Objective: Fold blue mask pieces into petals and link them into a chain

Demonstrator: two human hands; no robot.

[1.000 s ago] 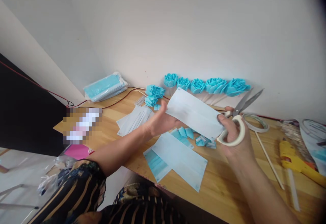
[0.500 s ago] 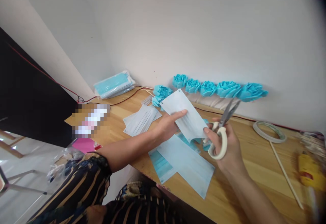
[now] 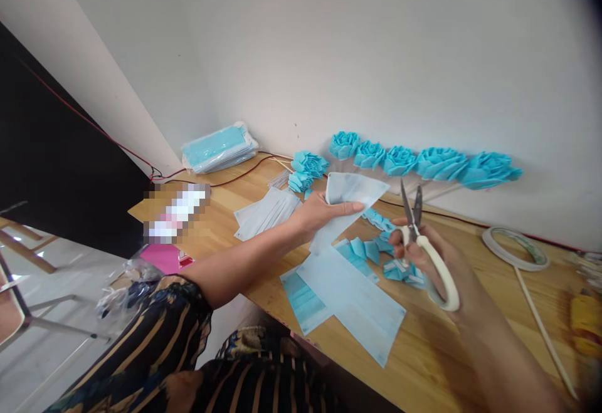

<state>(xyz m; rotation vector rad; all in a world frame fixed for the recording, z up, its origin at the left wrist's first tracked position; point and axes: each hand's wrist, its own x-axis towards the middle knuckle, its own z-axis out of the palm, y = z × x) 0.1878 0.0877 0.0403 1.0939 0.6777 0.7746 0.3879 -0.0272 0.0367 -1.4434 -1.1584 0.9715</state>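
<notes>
While left fingers clasp a sheet and right fingers scissors, flowers lie behind.

Pale wall fills the upper frame. Dark panel at left; red cable slants down across it. Wooden tabletop through the middle. Pixelated item on it, left of centre, contents unreadable. Pink item just below that; crumpled clear plastic bag lower left, near metal chair legs. Right side: flat pale tape roll, thin stick running from it toward lower right. Yellow object at right edge, blurred.
</notes>
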